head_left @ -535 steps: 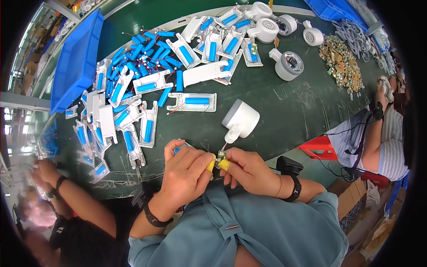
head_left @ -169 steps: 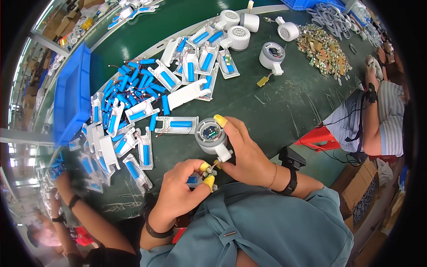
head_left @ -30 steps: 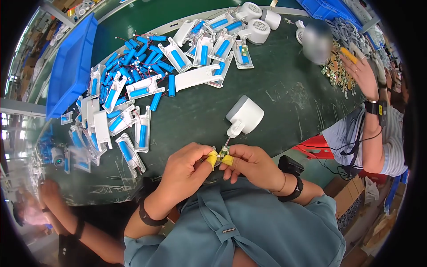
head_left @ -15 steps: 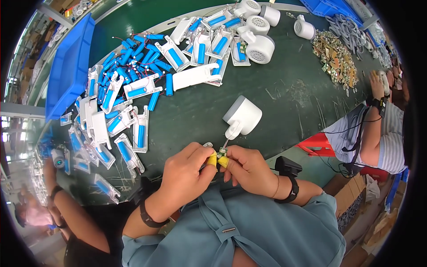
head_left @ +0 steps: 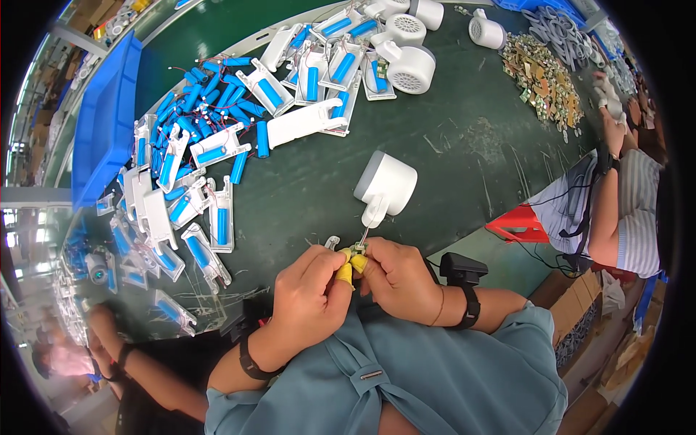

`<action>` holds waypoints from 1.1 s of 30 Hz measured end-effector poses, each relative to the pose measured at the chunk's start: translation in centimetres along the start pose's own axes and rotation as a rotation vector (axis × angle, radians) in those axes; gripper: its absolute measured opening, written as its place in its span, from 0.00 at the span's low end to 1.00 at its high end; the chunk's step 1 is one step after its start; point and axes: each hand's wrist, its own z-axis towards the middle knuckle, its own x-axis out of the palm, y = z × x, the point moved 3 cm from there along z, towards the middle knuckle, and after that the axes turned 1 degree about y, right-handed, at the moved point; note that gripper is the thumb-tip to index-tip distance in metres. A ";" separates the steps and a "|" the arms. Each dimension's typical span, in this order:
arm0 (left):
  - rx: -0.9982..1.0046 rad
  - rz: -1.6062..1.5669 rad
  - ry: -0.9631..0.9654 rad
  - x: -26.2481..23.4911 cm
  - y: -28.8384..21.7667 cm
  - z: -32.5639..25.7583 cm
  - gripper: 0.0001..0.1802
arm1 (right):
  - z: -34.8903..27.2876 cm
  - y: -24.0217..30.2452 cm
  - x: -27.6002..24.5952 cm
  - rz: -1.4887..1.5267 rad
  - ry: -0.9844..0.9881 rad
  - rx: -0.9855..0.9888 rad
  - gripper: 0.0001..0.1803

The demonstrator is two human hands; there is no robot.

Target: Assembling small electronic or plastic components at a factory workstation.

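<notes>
A: What lay at the far left of the bench?

B: A blue bin (head_left: 101,130) stood at the edge of the green table (head_left: 464,159). Beside it lay a pile of white holders with blue cylindrical cells (head_left: 210,152).

A: And the left hand (head_left: 312,297)?

B: It was curled nearly closed at the near table edge. Its yellow-capped thumb and forefinger pinched a small component (head_left: 358,250); the exact form of the part could not be told.

A: Where was that component?

B: Between both hands, just in front of the person's chest. Thin wires ran from it up to the white fan housing (head_left: 384,185), which rested on the table just beyond.

A: The right hand (head_left: 399,279)?

B: Also closed, its capped fingertips touching the same component from the other side. A black strap sat on its wrist.

A: Farther right?

B: A heap of small brass-coloured parts (head_left: 547,80), and a co-worker's arm (head_left: 616,217) well apart.
</notes>
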 end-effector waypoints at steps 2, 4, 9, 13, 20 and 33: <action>0.002 0.025 0.041 0.0 -0.1 0.0 0.13 | -0.1 -0.4 0.1 -0.009 0.002 -0.014 0.06; 0.021 0.045 0.049 0.1 -0.2 0.1 0.13 | -0.1 -0.4 0.0 -0.017 0.004 -0.031 0.06; -0.094 -0.077 0.101 -0.3 1.3 0.1 0.16 | 0.2 0.3 -0.4 0.142 0.054 0.044 0.07; -0.160 -0.018 0.199 -1.5 1.0 0.7 0.18 | -0.6 1.5 -2.2 0.152 0.102 -0.030 0.09; 0.008 0.329 0.054 -0.4 0.7 0.6 0.21 | 1.7 4.6 -7.2 -0.535 -0.398 -0.379 0.27; 0.166 0.430 0.003 -0.4 0.4 1.2 0.18 | 3.8 1.3 -8.1 -0.108 -0.044 0.009 0.37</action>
